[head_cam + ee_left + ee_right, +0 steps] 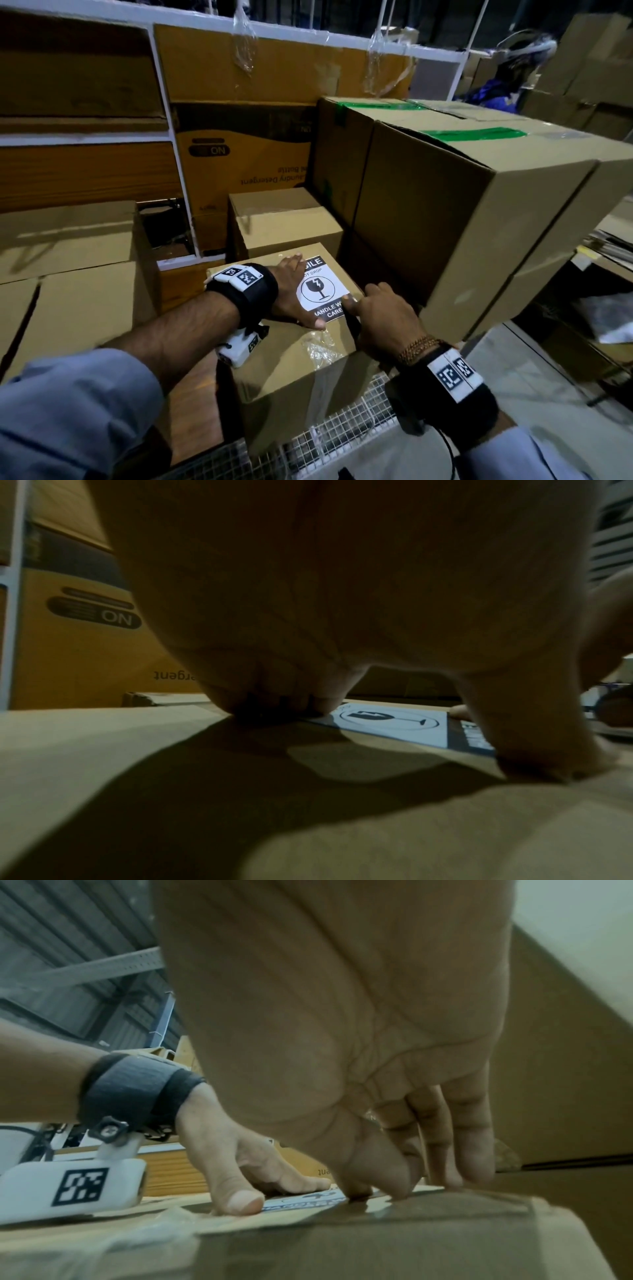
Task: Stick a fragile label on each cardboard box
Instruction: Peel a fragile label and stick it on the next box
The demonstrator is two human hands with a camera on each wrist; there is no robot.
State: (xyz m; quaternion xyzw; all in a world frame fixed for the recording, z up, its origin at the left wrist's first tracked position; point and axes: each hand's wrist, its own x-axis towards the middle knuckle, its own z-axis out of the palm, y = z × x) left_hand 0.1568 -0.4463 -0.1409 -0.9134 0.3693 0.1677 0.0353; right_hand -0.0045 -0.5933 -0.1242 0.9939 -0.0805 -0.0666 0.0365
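Fingers [371, 291] press label [322, 287] on box [301, 370], taller cartons [462, 205] crowding right.

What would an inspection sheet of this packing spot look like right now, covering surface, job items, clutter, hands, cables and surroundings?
Surface: white wire mesh under the small box.
Job's things: fragile label lying flat on top of the cardboard box.
Clutter: crinkled clear tape on the box top.
Grippers: left hand pressing the label's left side with flat fingers; right hand pressing fingertips on the label's right corner.
Cables: black cable at the right wrist.
Surroundings: large green-taped boxes to the right, detergent carton behind, white shelf frame.
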